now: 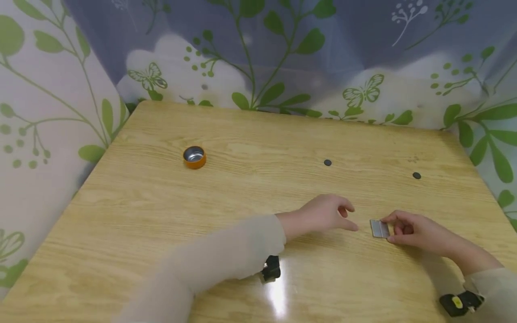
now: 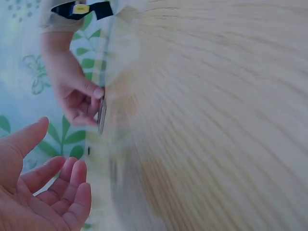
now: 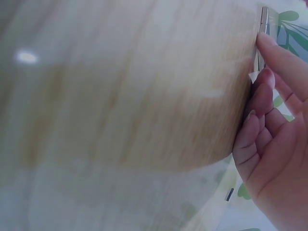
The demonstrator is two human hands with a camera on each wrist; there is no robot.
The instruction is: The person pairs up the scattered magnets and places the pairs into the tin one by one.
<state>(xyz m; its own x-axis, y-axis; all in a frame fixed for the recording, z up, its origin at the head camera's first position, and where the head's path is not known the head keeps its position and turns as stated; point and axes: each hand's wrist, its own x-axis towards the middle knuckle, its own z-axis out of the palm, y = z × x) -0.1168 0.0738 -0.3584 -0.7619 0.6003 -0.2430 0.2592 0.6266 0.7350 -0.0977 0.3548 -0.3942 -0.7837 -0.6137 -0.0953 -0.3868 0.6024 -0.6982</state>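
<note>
My right hand (image 1: 418, 231) pinches a small flat grey metal rectangle (image 1: 378, 229) between thumb and fingers, by its right edge. A seam runs across the rectangle's face, splitting it into two panels. In the right wrist view this metal rectangle (image 3: 262, 43) appears edge-on, close along the tabletop, with the thumb against it. To its left, my left hand (image 1: 323, 213) hovers over the table with thumb and fingers spread apart and nothing between them. From the left wrist, the left hand (image 2: 48, 187) shows relaxed fingers, a short gap from the rectangle.
Two dark round discs lie farther back, one disc (image 1: 327, 162) near the middle and another disc (image 1: 417, 175) to the right. A small orange bowl (image 1: 194, 165) with a shiny metal inside stands at the back left. Behind the wooden table (image 1: 258, 134) hangs a leaf-patterned curtain (image 1: 274, 58).
</note>
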